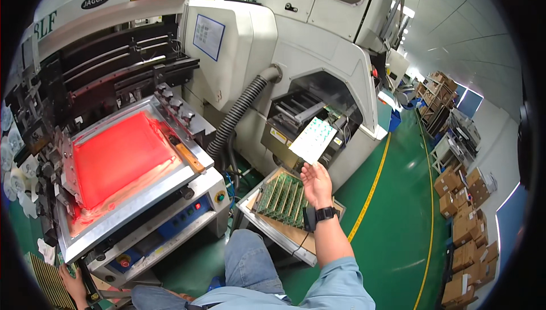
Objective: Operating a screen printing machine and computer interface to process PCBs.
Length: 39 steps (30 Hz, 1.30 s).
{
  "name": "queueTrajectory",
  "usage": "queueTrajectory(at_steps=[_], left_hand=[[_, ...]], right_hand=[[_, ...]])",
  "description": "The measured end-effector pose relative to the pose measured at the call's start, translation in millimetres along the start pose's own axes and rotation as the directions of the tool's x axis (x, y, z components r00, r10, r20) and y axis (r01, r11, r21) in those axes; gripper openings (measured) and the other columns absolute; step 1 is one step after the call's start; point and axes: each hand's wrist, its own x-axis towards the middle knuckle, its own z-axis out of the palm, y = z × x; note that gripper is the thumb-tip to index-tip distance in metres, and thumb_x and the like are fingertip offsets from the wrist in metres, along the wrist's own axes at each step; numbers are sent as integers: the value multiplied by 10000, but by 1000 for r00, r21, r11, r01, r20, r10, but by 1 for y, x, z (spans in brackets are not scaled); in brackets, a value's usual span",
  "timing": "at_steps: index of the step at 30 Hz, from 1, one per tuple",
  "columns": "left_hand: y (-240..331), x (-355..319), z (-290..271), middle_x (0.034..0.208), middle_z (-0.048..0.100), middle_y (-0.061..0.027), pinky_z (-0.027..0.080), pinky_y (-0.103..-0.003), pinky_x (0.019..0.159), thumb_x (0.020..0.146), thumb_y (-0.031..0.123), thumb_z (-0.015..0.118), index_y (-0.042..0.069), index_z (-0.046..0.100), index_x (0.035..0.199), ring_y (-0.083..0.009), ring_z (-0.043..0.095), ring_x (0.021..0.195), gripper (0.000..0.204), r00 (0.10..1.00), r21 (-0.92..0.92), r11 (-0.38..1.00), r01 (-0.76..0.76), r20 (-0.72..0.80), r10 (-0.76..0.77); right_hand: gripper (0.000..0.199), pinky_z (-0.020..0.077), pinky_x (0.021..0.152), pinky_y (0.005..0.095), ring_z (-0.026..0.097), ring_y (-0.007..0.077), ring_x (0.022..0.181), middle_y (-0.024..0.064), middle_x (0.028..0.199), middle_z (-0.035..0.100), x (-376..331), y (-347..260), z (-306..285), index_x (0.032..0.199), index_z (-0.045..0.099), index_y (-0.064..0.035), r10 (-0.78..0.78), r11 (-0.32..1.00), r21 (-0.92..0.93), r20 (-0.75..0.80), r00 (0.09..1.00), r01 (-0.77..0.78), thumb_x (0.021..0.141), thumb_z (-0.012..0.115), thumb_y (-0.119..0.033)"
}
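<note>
My right hand [317,184] is raised in front of the machine opening, fingers closed on the near edge of a circuit board [314,139]. The board is a pale panel with green patches, tilted, its far end at the rails inside the opening. At the lower left, my left hand [73,286] reaches beside a rack of upright boards [44,276], fingers apart; whether it touches a board is hard to make out. Below my right hand, several green circuit boards [281,199] stand in a row on a small table [307,247].
A stencil printer frame [205,159] covered in red paste [122,154] stands at the left, with a wooden-handled spatula [189,157] on it. A ribbed hose [239,111] bends down between the machines. Cardboard boxes [465,225] line the right beyond yellow floor lines [369,190].
</note>
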Motion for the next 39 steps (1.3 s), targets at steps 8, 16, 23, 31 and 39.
queueTrajectory(at_steps=[8, 16, 23, 31, 39], left_hand=[[-2, -1, 1, 1513, 332, -193, 315, -440, 1109, 888, 256, 632, 46, 375, 1433, -390, 349, 1373, 638, 1000, -52, 999, -7, 7, 7], [-15, 4, 19, 1516, 324, -194, 315, -430, 1106, 881, 226, 637, 36, 383, 1426, -394, 349, 1371, 630, 1000, -90, 996, 0, -24, -2], [-21, 3, 24, 1517, 319, -201, 314, -427, 1107, 877, 217, 643, 27, 385, 1423, -391, 348, 1375, 634, 999, -92, 996, -15, -41, 12], [-12, -1, 15, 1505, 328, -207, 320, -426, 1103, 866, 196, 653, 18, 388, 1415, -392, 357, 1368, 635, 999, -126, 992, -9, -40, 4], [-14, 1, 18, 1500, 331, -209, 326, -426, 1096, 854, 197, 661, 14, 398, 1402, -399, 364, 1358, 635, 999, -130, 991, -22, -46, 16]], right_hand=[[146, 537, 725, 329, 646, 198, 812, 93, 961, 687, 76, 8, 3, 1075, 598, -88, 25, 1000, 1, -71, 997, -25, 980, 565, -194], [154, 534, 701, 331, 639, 200, 814, 97, 955, 677, 79, 19, 9, 1086, 574, -77, 16, 1000, -7, -82, 997, -17, 985, 550, -190], [167, 527, 694, 325, 631, 195, 810, 89, 948, 673, 90, 18, 9, 1102, 563, -77, 1, 1000, -26, -100, 995, -4, 994, 539, -202], [197, 519, 671, 315, 625, 182, 781, 73, 934, 672, 121, 15, 2, 1101, 565, -76, -49, 999, -27, -185, 982, 44, 1004, 536, -246], [209, 524, 668, 317, 626, 177, 769, 66, 922, 669, 138, 13, -4, 1085, 566, -73, -88, 995, -61, -250, 964, 75, 1009, 530, -264]])
